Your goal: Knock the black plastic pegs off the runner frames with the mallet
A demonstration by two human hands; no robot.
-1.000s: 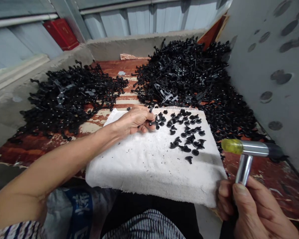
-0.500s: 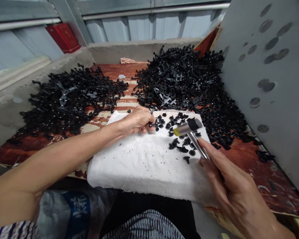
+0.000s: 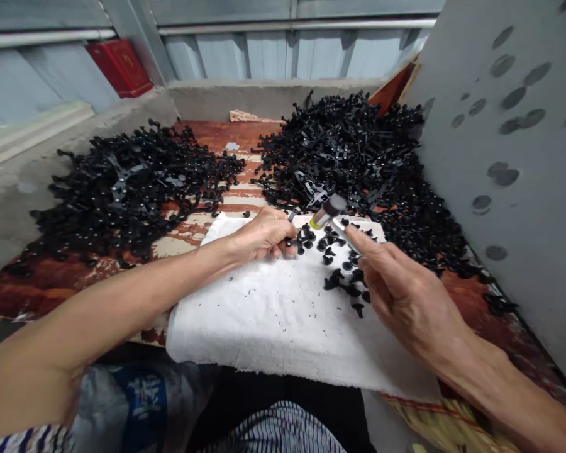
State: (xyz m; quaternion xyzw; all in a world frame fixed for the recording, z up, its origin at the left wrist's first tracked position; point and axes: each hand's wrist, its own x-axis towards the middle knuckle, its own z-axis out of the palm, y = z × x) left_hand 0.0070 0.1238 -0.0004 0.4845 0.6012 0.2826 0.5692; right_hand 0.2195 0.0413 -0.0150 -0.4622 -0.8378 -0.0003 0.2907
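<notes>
My left hand (image 3: pixel 270 234) rests on the white cloth (image 3: pixel 245 321), its fingers pinched on a small black part (image 3: pixel 293 214) whose tip shows above the thumb. The rest of that part is hidden by the fingers. My right hand (image 3: pixel 396 283) is wrapped round the handle of a small hammer (image 3: pixel 328 211). The hammer head has a dark face on one end and a yellow one on the other; the yellow end tilts down, just right of my left fingertips. Loose black mushroom-shaped pieces (image 3: pixel 332 279) lie on the cloth beneath and beside the hammer.
A heap of black parts (image 3: pixel 136 182) lies on the left of the worn red board (image 3: pixel 245 135), and a larger heap (image 3: pixel 339 145) at the back right. A grey panel (image 3: pixel 495 182) stands on the right. A red box (image 3: pixel 120 68) sits on the ledge at the back left.
My right hand has carried the hammer left and forward, so its head is now closer to my left fingers. My left hand keeps its pinch in nearly the same spot.
</notes>
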